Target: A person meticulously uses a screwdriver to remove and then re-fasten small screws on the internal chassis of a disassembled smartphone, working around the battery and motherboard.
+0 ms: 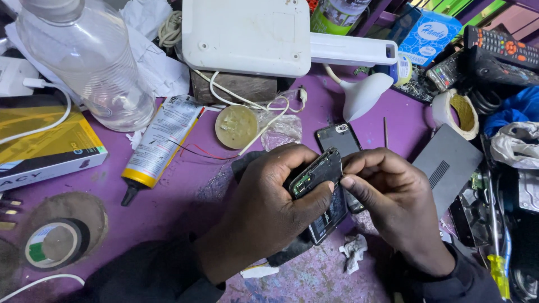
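My left hand (266,205) grips an opened black phone (318,191) with its back cover off, its green circuit board and innards showing. The thumb presses across the phone's middle. My right hand (393,205) pinches the phone's upper right edge with thumb and fingers. The phone is tilted, held just above the purple table (185,196). A second dark phone part (338,138) lies flat on the table just behind my hands.
A glue tube (159,144) lies at left, beside a clear plastic bottle (90,62) and a yellow-black box (45,143). A white device (247,33) with cables sits behind. Tape rolls (457,112) (56,242), a grey panel (446,165), remotes (499,47) and a yellow screwdriver (498,269) crowd the edges.
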